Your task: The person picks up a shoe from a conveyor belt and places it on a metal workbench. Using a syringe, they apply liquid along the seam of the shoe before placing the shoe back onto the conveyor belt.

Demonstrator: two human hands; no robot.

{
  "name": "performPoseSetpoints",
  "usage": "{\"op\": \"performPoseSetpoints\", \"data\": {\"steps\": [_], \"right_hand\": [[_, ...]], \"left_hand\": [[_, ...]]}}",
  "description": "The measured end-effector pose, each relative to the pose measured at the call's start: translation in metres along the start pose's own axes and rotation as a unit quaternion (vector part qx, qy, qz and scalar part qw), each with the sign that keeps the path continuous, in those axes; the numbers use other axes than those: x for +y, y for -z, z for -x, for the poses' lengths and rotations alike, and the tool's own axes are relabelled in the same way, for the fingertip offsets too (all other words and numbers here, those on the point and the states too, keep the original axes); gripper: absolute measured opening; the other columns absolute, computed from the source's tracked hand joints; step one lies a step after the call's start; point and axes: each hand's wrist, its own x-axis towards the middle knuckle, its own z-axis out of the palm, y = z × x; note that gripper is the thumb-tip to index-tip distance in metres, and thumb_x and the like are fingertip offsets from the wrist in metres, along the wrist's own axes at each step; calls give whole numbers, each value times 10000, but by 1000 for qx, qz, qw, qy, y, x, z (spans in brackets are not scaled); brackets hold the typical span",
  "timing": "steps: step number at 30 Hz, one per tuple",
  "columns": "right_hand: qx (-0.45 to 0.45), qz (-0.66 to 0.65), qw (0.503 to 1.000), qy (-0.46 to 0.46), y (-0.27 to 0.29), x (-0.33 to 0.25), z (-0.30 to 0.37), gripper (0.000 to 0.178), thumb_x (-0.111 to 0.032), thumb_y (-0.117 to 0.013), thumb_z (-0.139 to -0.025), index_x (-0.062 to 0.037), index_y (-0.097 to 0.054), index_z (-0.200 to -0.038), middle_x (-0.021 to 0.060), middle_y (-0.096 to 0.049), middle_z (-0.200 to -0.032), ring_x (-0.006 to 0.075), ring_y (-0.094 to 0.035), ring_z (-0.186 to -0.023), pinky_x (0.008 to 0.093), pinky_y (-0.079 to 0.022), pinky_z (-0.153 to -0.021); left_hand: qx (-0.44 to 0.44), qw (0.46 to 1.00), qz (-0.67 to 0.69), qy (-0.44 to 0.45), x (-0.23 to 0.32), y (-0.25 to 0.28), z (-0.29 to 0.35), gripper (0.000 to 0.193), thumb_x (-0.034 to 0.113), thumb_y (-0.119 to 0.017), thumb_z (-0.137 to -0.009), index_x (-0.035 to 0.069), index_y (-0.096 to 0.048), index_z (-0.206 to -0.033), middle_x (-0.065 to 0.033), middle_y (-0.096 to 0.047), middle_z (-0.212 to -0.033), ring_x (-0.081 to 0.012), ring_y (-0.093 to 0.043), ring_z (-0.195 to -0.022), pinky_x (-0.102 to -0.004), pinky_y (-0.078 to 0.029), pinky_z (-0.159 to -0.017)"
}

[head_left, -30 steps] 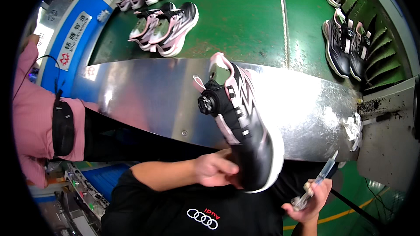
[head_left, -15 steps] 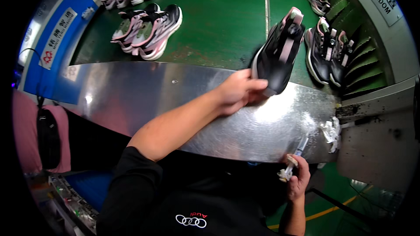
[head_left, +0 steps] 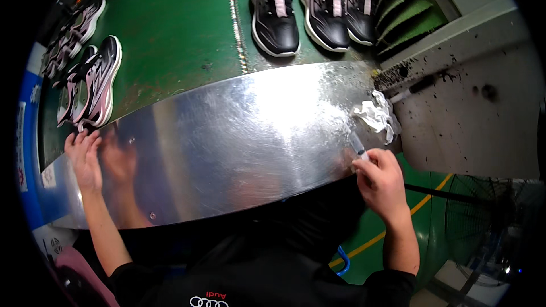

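My left hand (head_left: 85,159) is open over the left end of the metal ledge (head_left: 210,153), its fingers spread just short of a pair of black, grey and pink sneakers (head_left: 101,79). It holds nothing. Near the ledge's right front edge my right hand (head_left: 384,185) is closed around the end of a clear syringe (head_left: 358,143). The syringe's far end points up the ledge, and the fingers hide its near end. A black sneaker (head_left: 276,20) with a pink strap stands on the green belt, toe toward me, left of two similar black sneakers (head_left: 325,20).
Crumpled white tissue (head_left: 378,116) lies on the ledge beside the syringe. A dark-handled brush-like tool (head_left: 412,88) rests against the stained grey machine panel (head_left: 472,113) at right. Green flaps (head_left: 409,8) hang at the machine opening. More sneakers (head_left: 71,37) stand farther back at left.
The black sneaker has left my left hand and now stands on the belt. That hand has swung far left toward the pink-and-black pair. My right hand has moved over the ledge; the view has shifted.
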Motion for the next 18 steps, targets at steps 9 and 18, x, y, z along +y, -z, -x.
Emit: {"op": "performPoseSetpoints", "data": {"steps": [9, 18], "right_hand": [[-88, 156, 984, 19, 6, 7, -14, 104, -31, -607, -642, -63, -586, -739, 69, -479, -756, 234, -511, -711, 327, -457, -563], [-91, -28, 995, -4, 9, -5, -21, 107, -70, -626, -659, -70, -615, -765, 77, -532, -754, 227, -557, -719, 338, -479, -595]], "left_hand": [[15, 967, -252, -35, -30, -15, -56, 597, 41, -622, -821, 6, -330, -1341, -85, -419, -1318, -172, -418, -1183, -291, -297, -1011], [-29, 976, -203, -77, -3, -45, -79, 626, 26, -621, -820, 63, -323, -1369, -86, -454, -1297, -159, -467, -1130, -272, -359, -965]]}}
